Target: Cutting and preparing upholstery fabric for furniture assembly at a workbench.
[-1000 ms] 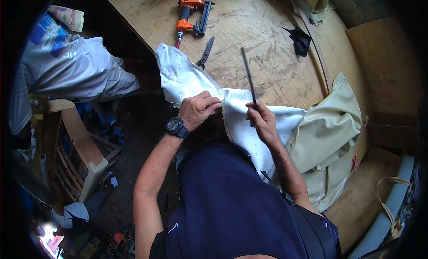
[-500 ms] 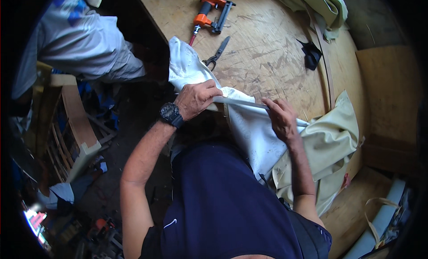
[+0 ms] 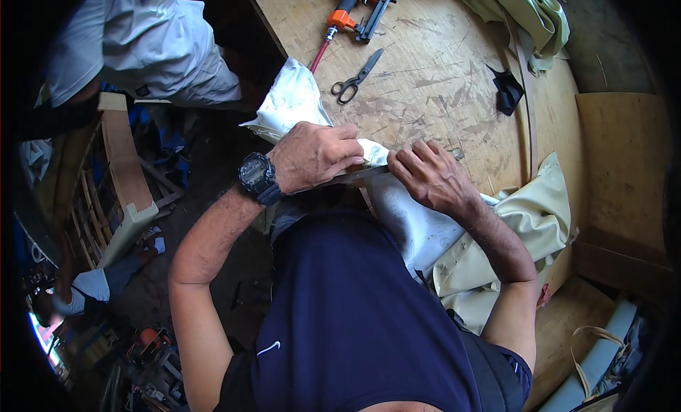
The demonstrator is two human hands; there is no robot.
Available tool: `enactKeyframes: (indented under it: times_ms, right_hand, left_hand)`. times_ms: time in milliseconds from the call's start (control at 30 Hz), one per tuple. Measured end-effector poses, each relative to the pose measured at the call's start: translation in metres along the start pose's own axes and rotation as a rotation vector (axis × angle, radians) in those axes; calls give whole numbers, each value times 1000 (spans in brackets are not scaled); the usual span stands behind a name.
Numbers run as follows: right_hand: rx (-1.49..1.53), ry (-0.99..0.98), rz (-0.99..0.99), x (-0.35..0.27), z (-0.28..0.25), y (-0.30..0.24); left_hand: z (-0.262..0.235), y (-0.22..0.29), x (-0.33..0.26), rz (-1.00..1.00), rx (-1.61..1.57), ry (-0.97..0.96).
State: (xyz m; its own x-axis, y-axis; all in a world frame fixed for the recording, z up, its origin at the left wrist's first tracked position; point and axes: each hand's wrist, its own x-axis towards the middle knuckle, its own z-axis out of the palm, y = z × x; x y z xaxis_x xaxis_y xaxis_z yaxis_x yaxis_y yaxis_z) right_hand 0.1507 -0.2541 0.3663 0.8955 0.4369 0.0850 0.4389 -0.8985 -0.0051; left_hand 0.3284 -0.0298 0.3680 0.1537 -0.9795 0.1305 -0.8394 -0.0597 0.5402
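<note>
My left hand (image 3: 316, 156), with a black watch on its wrist, is closed with fingers pinched at one end of a thin flat grey strip (image 3: 365, 175). The strip's material cannot be made out. At its other end my right hand (image 3: 434, 176) is curled closed, knuckles up. Between and below the hands is a white-backed sheet of upholstery material (image 3: 415, 224). One white corner (image 3: 292, 92) rises beyond my left hand over the table edge. To the right, a cream part of covering material (image 3: 511, 242) lies in folds. My fingers hide where they grip.
On the wooden table (image 3: 440, 85) lie scissors (image 3: 358, 77), an orange staple gun (image 3: 358, 11) with a red hose, a black scrap (image 3: 507, 91) and a long narrow strip (image 3: 528, 121). A person in light clothes (image 3: 167, 50) stands at the left, near a wooden frame (image 3: 124, 163).
My hands have drawn closer together, the right moving left with its elbow swinging outward. The strip between them has turned and looks darker. The white corner has folded toward the left.
</note>
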Motion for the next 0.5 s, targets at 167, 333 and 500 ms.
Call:
enactKeyframes:
  times_ms: [167, 333, 500]
  right_hand:
    - [2, 10, -78, 7, 0, 2]
    - [-19, 7, -92, 5, 1, 3]
    - [56, 61, -107, -5, 3, 2]
  left_hand:
    - [0, 3, -4, 15, 13, 10]
    - [0, 4, -8, 14, -12, 12]
    - [2, 2, -11, 10, -33, 13]
